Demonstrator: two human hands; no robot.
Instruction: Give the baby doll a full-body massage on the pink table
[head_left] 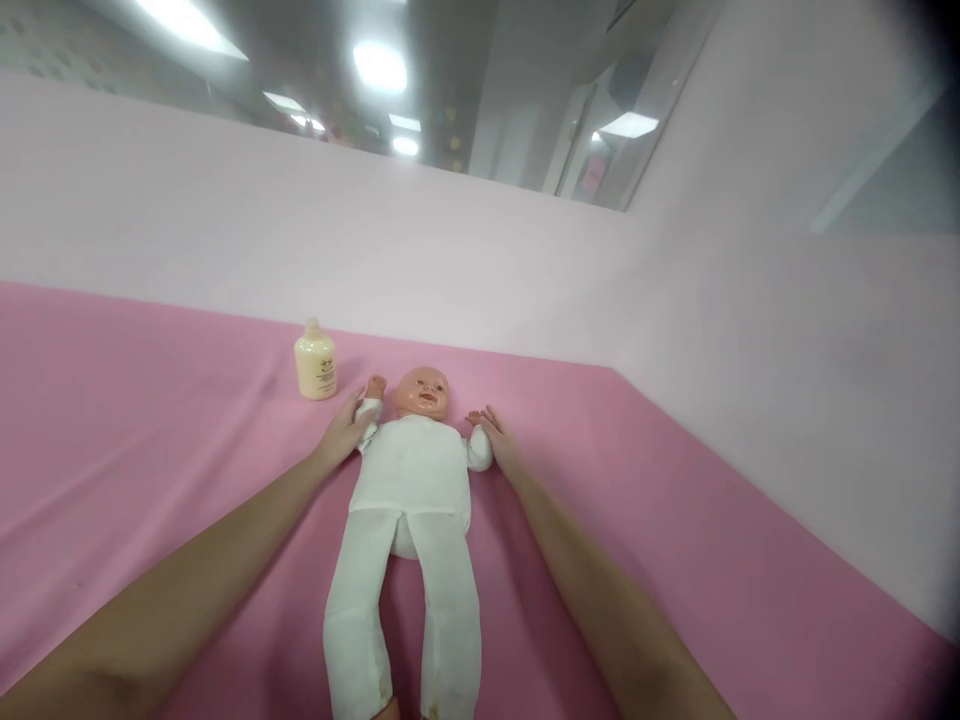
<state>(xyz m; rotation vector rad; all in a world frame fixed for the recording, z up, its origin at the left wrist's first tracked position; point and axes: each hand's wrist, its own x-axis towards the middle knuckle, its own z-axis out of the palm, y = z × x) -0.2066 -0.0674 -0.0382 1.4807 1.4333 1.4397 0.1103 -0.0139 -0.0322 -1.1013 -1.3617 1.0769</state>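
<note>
A baby doll (411, 490) in a white suit lies on its back on the pink cloth (150, 450), head toward the wall. My left hand (343, 432) rests against the doll's raised arm on the left side, fingers around its sleeve. My right hand (496, 437) lies flat beside the doll's other arm, touching the sleeve near its small hand. A cream-coloured bottle (316, 361) stands upright just left of the doll's head, a short way beyond my left hand.
Pale pink walls (480, 270) close the surface at the back and on the right, meeting in a corner (615, 366) beyond the doll. A glass pane above the back wall reflects ceiling lights.
</note>
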